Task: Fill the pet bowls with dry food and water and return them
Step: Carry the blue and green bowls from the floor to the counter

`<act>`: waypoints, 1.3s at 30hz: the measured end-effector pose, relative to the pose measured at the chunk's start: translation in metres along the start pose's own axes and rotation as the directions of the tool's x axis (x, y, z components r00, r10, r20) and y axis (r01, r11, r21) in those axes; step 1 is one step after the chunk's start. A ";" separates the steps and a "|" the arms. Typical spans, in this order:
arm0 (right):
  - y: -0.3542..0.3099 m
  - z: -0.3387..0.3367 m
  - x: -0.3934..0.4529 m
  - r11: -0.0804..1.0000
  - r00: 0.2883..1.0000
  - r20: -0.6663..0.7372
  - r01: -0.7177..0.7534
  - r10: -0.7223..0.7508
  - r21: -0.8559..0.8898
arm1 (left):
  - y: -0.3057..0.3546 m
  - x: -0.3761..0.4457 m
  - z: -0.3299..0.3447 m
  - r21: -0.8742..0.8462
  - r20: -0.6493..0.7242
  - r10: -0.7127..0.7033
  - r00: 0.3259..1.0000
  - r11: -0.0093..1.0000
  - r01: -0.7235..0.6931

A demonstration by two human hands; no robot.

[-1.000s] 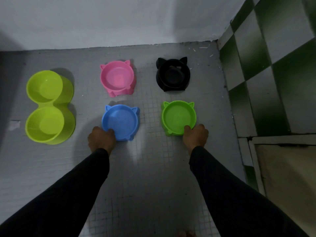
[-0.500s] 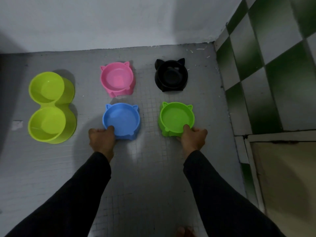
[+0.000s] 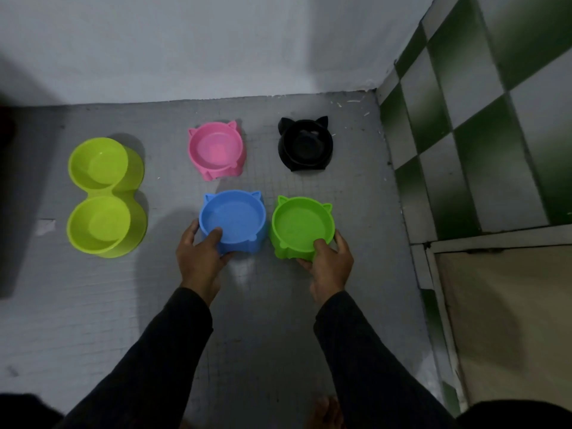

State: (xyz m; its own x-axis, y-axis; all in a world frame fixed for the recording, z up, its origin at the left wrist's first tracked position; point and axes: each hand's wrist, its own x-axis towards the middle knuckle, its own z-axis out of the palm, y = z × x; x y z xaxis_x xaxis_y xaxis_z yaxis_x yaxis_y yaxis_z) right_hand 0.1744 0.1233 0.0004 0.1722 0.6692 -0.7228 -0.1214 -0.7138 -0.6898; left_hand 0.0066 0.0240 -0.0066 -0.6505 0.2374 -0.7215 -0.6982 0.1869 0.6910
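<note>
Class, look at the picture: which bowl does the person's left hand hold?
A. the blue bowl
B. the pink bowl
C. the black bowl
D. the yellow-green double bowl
A: the left hand has its grip on the near rim of the blue bowl, thumb hooked inside, while the right hand holds the green bowl.

There was a single view, worn on the person's head, and it looked forward and steeply down at the grey floor (image 3: 93,305). It faced the white wall (image 3: 216,41), with the green-and-white tiled wall (image 3: 495,119) along its right edge. Both dark sleeves (image 3: 161,351) ran up from the bottom edge, very near the lens. The wide angle bent the edges.
</note>
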 end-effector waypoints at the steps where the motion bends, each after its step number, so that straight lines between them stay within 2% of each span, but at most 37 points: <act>1: -0.003 0.000 -0.004 1.000 1.000 0.008 -0.002 0.002 0.003 | 0.002 -0.004 -0.001 -0.005 0.000 -0.002 1.000 1.000 0.002; 11: -0.052 -0.021 -0.081 0.999 0.999 0.042 -0.028 0.029 -0.026 | 0.064 -0.084 -0.016 -0.041 0.043 -0.026 0.999 0.999 0.028; 24: -0.197 -0.060 -0.273 0.999 0.996 0.085 -0.026 0.029 -0.043 | 0.200 -0.271 -0.036 -0.072 0.048 -0.046 0.998 0.996 0.050; 39: -0.369 -0.091 -0.485 1.000 0.986 0.167 -0.003 0.002 0.006 | 0.372 -0.493 -0.047 -0.119 0.069 0.006 0.998 0.993 0.002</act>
State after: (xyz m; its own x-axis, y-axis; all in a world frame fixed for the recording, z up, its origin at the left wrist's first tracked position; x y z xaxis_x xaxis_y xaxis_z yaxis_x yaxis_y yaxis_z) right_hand 0.2244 0.0438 0.6094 0.0067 0.6926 -0.7213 -0.1279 -0.7148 -0.6876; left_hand 0.0538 -0.0680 0.6042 -0.6324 0.3041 -0.7125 -0.7304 0.0725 0.6792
